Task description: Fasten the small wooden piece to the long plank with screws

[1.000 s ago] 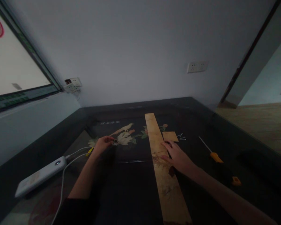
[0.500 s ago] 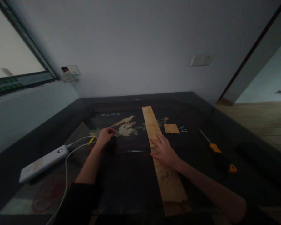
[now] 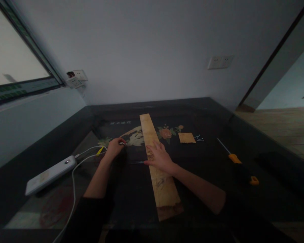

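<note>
A dark tabletop (image 3: 131, 199) with a flower inlay fills a corner under grey walls, and a long wooden strip (image 3: 155, 162) runs from its near edge toward the far edge. Toward the left edge lies a white power bank (image 3: 50, 173) with its cable (image 3: 73, 189); toward the right edge, a small wooden piece (image 3: 186, 137), a screwdriver (image 3: 230, 153) and screws (image 3: 199, 138). The right hand (image 3: 159, 157) lies flat and spread on the strip; the left hand (image 3: 114, 147) pinches a small metal item (image 3: 122, 143), its grip narrow.

Markings: one line of characters only, illegible.
A short row of pale characters (image 3: 119, 123) stands on the dark tabletop (image 3: 131, 189), beyond the left hand (image 3: 114, 147); too small to read.
</note>
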### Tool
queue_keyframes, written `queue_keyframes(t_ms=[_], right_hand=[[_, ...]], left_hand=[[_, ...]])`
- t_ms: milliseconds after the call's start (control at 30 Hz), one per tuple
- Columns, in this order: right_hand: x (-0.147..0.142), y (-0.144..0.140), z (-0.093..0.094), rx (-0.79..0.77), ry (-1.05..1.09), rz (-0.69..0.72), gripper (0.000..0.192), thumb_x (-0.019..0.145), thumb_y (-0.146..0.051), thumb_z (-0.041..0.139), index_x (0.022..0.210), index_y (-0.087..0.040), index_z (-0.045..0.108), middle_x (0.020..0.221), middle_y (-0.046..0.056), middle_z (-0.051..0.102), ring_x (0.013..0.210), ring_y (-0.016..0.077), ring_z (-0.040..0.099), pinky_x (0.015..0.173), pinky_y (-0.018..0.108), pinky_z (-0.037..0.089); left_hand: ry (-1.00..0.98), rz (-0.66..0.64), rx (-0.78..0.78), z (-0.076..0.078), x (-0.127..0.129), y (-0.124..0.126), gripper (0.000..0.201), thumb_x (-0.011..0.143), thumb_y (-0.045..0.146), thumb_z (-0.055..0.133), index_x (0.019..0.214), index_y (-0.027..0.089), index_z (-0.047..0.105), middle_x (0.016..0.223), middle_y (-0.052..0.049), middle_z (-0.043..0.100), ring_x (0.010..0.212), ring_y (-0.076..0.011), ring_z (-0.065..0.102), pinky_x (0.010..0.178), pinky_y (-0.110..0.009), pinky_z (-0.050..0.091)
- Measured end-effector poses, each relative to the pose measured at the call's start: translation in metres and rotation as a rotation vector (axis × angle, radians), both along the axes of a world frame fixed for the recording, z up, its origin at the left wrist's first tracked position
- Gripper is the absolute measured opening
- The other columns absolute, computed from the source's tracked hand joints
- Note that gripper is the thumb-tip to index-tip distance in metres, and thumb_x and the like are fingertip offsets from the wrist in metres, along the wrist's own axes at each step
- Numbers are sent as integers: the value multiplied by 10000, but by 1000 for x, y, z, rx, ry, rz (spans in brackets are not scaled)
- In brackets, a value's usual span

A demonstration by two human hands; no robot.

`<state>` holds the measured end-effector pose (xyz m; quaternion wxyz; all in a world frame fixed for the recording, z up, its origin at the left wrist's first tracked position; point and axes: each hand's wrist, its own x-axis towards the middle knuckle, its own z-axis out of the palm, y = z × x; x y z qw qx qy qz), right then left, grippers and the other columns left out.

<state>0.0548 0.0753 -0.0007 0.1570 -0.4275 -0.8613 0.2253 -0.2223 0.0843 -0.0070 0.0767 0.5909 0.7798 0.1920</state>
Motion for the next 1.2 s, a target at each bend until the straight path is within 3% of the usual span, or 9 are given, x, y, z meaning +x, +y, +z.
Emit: queue_keyframes(t_ms=[133,400,733,933,1067,1133,1200], right_hand=[[-7,-3,1,27,-7,-40,742,692,-393,715,1373,-213,480,1498,163,308,1347,375,261,1063,469,237],[-23,-6,3,13,42,-116,679,670,-356,699,1319,-242,536,1486,107,330,1305,385,279,1014,464,299],[-58,-4,-5,33,95,-28,696,656,-444,709,1304,-249,546,1483,117,330,1306,396,280,1038,473,258],[-67,-7,-6,38,66,28,733,700,-498,696,1353,-234,496,1495,128,324,1349,412,247,1067,501,233],[-40,17,-3,65,53,101,749,776,-595,610,1402,-223,431,1460,137,399,1366,347,285,1082,510,234],[-6,43,2,142,24,135,743,814,-537,605,1421,-158,403,1421,159,450,1338,289,356,1102,446,242],[40,75,9,211,-64,103,767,775,-483,679,1414,-151,415,1408,148,472,1329,290,372,1112,441,234]], left_hand=[[18,-17,-10,3,2,-1,226,710,124,562,887,171,695,899,-61,712,829,-199,647,733,-257,455],[69,-49,-8,5,5,0,192,745,187,578,892,167,700,907,-81,696,871,-223,633,770,-286,456],[88,-67,-37,0,1,6,272,787,264,532,963,139,696,990,-118,710,928,-256,644,799,-306,469],[137,-73,22,-4,0,5,271,792,272,516,965,173,699,1013,-103,707,969,-254,637,849,-311,466],[173,-66,-8,-5,0,4,299,804,292,503,996,163,693,1010,-120,693,940,-265,640,826,-323,475],[184,-71,-21,-5,-1,4,314,802,293,514,1030,160,683,1030,-123,683,940,-262,639,829,-319,477],[190,-96,-14,-6,-1,4,318,800,285,522,1047,157,676,1041,-124,676,945,-254,637,853,-314,472]])
